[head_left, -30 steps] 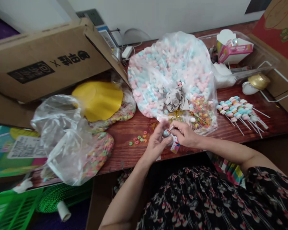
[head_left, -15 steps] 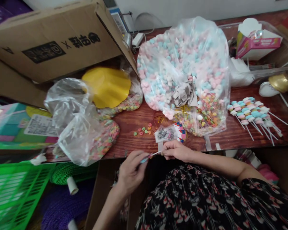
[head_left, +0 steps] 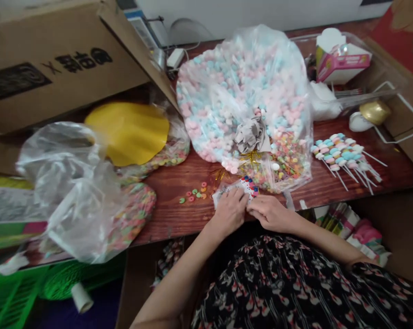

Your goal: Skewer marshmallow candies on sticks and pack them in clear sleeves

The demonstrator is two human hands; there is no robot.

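Observation:
My left hand (head_left: 231, 208) lies over a small clear plastic packet (head_left: 220, 194) at the front of the table, its fingers bent and close together. Whatever is under those fingertips is hidden. Beside it my right hand (head_left: 270, 212) is closed in a pinch at the table edge, and what it grips cannot be made out. A card with blue and red scalloped trim (head_left: 251, 185) shows just beyond both hands. Several loose candy rings (head_left: 196, 194) lie to the left of the packet. Past the card are gold twist ties (head_left: 249, 160) and crumpled grey paper (head_left: 250, 135).
A large bag of pastel marshmallows (head_left: 240, 87) fills the table's back middle. Finished-looking marshmallow sticks (head_left: 340, 153) lie on the right. Toward the left are a cardboard box (head_left: 65, 59), a yellow sheet (head_left: 129, 132) and a clear bag of candy rings (head_left: 134, 210).
Both hands have moved up onto the table edge, the left one rightward onto the packet. The thin white stick that was held between them no longer shows. The camera view has shifted.

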